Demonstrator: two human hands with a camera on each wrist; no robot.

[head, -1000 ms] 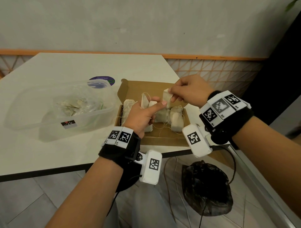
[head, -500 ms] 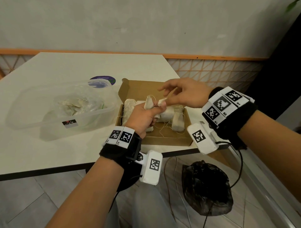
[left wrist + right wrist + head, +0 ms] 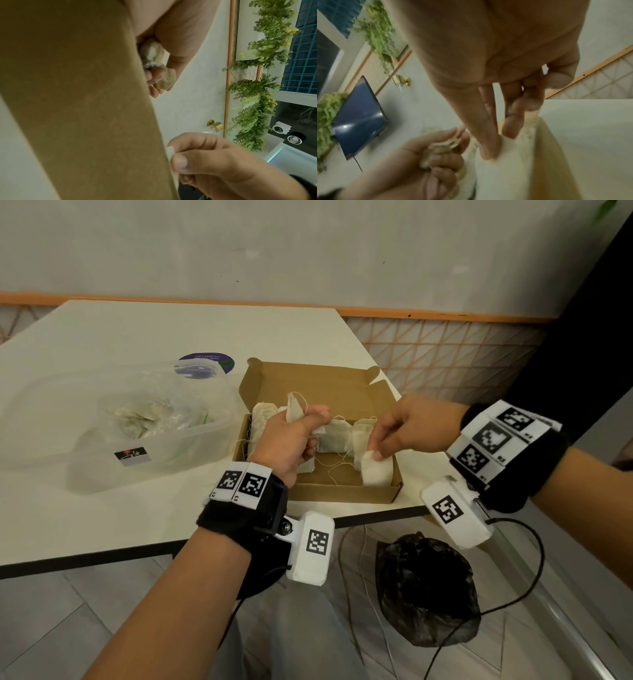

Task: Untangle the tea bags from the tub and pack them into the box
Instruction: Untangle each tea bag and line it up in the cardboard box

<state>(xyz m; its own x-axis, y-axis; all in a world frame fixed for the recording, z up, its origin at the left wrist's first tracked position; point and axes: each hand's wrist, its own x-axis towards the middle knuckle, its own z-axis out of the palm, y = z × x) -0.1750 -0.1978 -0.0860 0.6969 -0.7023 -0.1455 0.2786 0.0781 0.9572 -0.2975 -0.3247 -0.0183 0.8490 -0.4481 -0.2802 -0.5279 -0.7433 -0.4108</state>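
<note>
An open cardboard box [image 3: 342,495] lies near the table's front edge, with several tea bags [image 3: 337,440] lined up inside. My left hand [image 3: 291,436] hovers over the box's left part and grips a small bunch of tea bags [image 3: 295,409] with loose strings; the left wrist view shows that bunch [image 3: 154,54] in the curled fingers. My right hand [image 3: 404,428] pinches a white tea bag [image 3: 375,471] and holds it upright in the box's front right corner. The right wrist view shows this bag [image 3: 505,169] against the box wall. A clear plastic tub [image 3: 191,440] with tangled tea bags [image 3: 137,416] stands to the left.
The box lid [image 3: 325,383] stands open at the back. A purple round sticker [image 3: 207,361] lies on the white table [image 3: 102,508] behind the tub. Below the table edge sit a black plastic bag [image 3: 424,590] and cables on the floor. A wall runs close behind.
My right hand has drawn one tea bag away from the left hand's bunch and lowered it to the box's front right corner. The left hand has stayed put, still gripping its bags.
</note>
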